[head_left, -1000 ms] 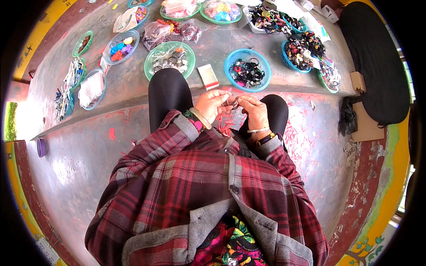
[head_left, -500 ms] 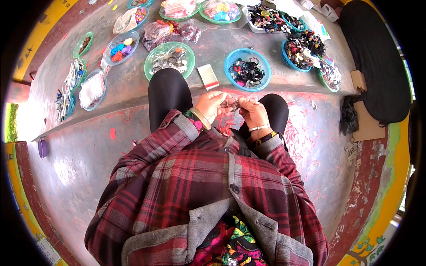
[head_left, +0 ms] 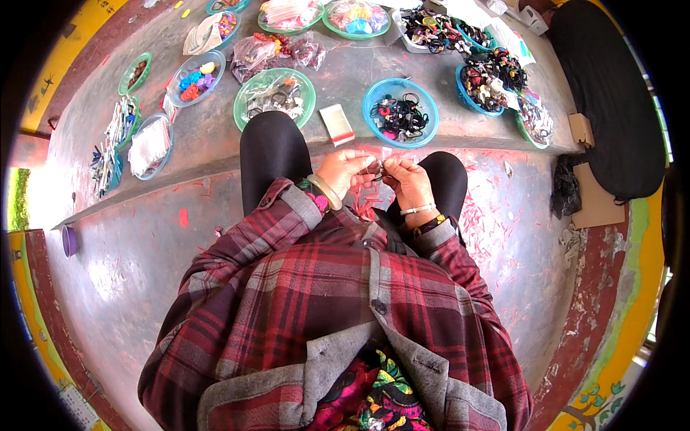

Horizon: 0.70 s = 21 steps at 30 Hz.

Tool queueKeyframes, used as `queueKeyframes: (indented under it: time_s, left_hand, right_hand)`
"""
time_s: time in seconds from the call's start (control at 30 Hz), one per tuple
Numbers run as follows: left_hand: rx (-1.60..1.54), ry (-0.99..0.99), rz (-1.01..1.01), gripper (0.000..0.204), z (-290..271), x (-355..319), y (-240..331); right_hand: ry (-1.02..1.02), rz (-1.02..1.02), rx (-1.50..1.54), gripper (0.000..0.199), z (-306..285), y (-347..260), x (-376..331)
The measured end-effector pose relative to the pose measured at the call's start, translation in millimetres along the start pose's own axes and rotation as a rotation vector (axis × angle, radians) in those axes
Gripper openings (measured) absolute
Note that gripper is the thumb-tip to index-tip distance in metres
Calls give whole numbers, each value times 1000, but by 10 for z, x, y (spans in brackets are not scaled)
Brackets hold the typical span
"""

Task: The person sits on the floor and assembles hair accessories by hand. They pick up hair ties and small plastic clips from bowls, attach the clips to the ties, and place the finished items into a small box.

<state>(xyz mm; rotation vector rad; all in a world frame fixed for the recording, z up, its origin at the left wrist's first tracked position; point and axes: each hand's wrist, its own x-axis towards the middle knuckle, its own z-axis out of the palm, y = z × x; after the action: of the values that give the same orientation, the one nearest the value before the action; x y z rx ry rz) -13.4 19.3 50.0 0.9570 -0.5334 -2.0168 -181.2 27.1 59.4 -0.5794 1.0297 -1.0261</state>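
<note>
My left hand [head_left: 346, 171] and my right hand [head_left: 407, 179] meet in front of my knees, both pinching a small dark hair tie and a clear little plastic bag [head_left: 379, 167] between the fingertips. The piece is tiny and partly hidden by my fingers. My left wrist wears a pale bangle, my right wrist thin bracelets. Just beyond my hands, on the raised concrete ledge, a blue bowl [head_left: 428, 105] holds dark hair ties and a stack of small clear bags with a red strip [head_left: 337, 123] lies flat.
A green bowl [head_left: 253, 85] of small items sits beyond my left knee. Several more bowls of colourful hair accessories [head_left: 195, 76] line the ledge. Red paper scraps [head_left: 478, 215] litter the floor to my right. A black cushion [head_left: 611, 100] and cardboard lie far right.
My hands stayed together at my knees; the fingers shifted slightly around the small piece and the pink scrap between them is less visible.
</note>
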Motion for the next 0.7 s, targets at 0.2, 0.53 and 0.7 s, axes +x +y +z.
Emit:
queueKeyframes:
  time_s: [0.2, 0.53, 0.7]
  left_hand:
    - [-8, 11, -12, 17, -25, -14, 8]
    - [-171, -30, -100, 17, -170, 54, -4]
    - [-232, 8, -92, 16, -124, 32, 64]
  right_hand:
    - [4, -72, -73, 5, 89, -65, -61]
    - [-7, -20, -145, 8, 40, -28, -28]
    - [-12, -11, -141, 9, 1, 17, -11]
